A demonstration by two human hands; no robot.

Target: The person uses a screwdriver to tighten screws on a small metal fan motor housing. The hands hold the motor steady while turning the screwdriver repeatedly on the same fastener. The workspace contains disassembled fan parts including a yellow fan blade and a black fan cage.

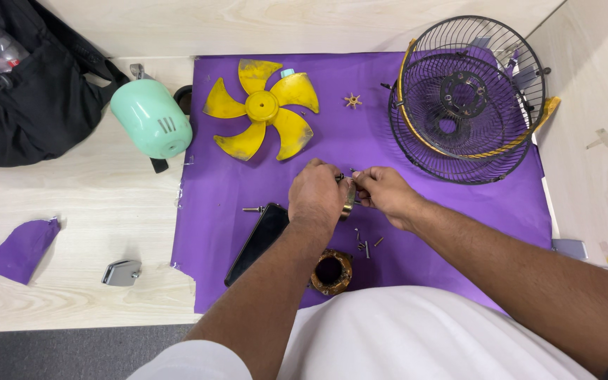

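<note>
My left hand (316,197) and my right hand (383,191) meet over the middle of a purple sheet (459,211). Together they grip a small round metal part (349,200), the left hand from the left and the right hand's fingertips from the right. Most of that part is hidden by my fingers. Just below the hands lie several loose screws (367,245). A copper-wound motor ring (332,271) and a black phone (258,243) rest near my left forearm.
A yellow fan blade (262,107) and a small star-shaped piece (352,100) lie at the back of the sheet. Black wire fan guards (467,98) stand at right. A mint-green motor housing (152,117), a black bag (29,91), a purple scrap (21,248) and a grey clip (121,272) sit at left.
</note>
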